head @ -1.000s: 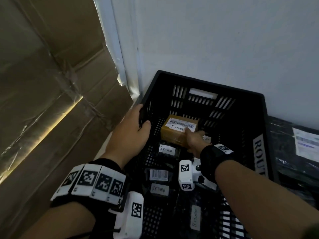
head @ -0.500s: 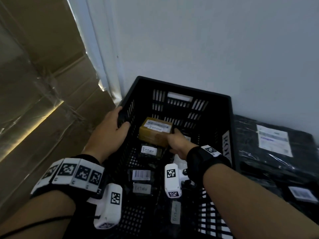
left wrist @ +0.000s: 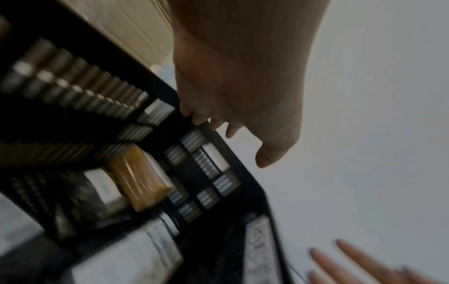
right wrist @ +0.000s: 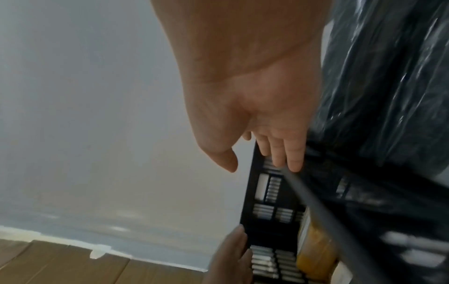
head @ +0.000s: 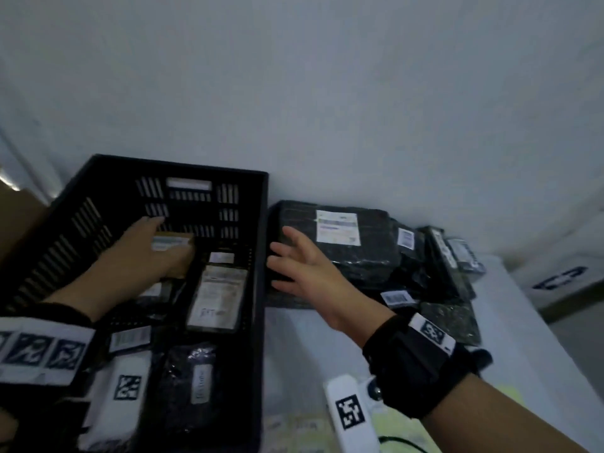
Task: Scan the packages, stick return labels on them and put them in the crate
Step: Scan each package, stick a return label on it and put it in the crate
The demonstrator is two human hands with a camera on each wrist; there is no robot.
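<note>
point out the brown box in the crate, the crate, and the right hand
brown box (left wrist: 138, 178), left wrist view, its taped side.
crate (head: 261, 256), head view, right wall rim.
right hand (head: 307, 273), head view, back of hand.

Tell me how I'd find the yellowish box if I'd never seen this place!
Look for the big black crate against the white wall. Inside it, near the far end, sits the box, partly hidden under the left hand. It is the only brownish-yellow parcel; the others are wrapped in black plastic.
</note>
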